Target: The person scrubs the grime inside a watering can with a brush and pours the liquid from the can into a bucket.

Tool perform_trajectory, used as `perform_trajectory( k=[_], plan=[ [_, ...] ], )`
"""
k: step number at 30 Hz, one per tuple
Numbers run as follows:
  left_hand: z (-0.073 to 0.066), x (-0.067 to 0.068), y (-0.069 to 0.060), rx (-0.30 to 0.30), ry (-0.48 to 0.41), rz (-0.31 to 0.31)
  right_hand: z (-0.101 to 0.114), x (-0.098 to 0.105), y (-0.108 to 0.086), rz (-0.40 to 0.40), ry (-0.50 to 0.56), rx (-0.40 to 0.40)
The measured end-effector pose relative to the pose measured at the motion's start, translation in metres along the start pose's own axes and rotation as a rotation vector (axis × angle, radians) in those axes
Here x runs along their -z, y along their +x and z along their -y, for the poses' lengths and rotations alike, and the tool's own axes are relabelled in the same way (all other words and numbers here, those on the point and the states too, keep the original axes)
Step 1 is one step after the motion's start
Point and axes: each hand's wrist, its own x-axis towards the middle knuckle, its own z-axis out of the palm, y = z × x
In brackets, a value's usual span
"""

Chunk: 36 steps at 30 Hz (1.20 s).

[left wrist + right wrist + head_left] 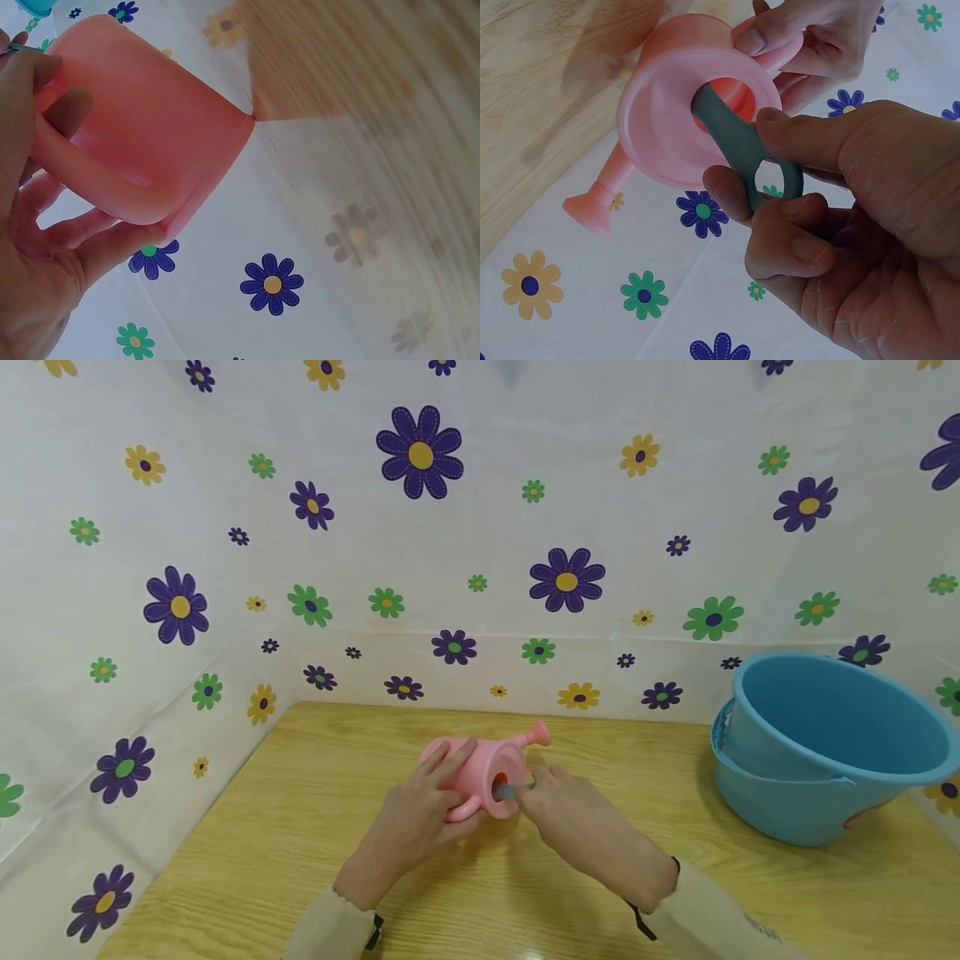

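A pink watering can (480, 762) lies tipped on its side, its round opening facing my right hand and its spout pointing away to the right. With my left hand (412, 814) I grip the can around its body and by the handle. The fingers of my right hand (573, 821) pinch a grey-green handle with a ring-shaped end (733, 139). Its other end goes through the hole in the can's top, and what is inside is hidden. The left wrist view shows the can's side (142, 97) and curved handle close up.
On the right of the wooden table (337, 752) stands a large blue bucket (780, 806) with its handle hanging down. A white sheet printed with flowers (480, 527) covers the back and left sides, meeting the table's far edge.
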Motion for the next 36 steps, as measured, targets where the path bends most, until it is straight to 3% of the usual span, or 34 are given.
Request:
perform_trajectory(
  k=[13, 24, 36],
  plan=[
    [0.0, -0.001, 0.0, -0.003, -0.002, -0.003, 0.001, -0.012, 0.003, -0.066, -0.002, 0.051],
    [0.0, -0.002, 0.0, -0.003, 0.007, -0.003, 0.003, -0.025, 0.007, -0.063, -0.046, 0.065],
    [-0.001, 0.0, 0.001, 0.001, 0.005, 0.001, 0.005, -0.026, 0.012, -0.026, -0.052, 0.048]
  ],
)
